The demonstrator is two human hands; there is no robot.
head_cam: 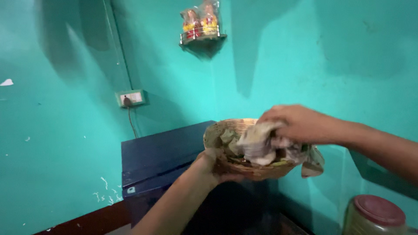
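Note:
My left hand (216, 163) grips the near rim of a round woven basket (257, 170) and holds it up in front of the teal wall. The basket is filled with crumpled papers and wrappers (257, 146). My right hand (292, 123) reaches in from the right and closes on the pale crumpled bundle at the top of the pile. A flat packet (312, 164) hangs over the basket's right edge. The picture is blurred around the right hand's fingers.
A dark blue cabinet (161, 156) stands in the corner below the basket. A wall socket with a plugged cord (130, 98) is at the left. A small corner shelf with two figurines (201, 24) hangs above. A jar with a red lid (378, 213) sits at the lower right.

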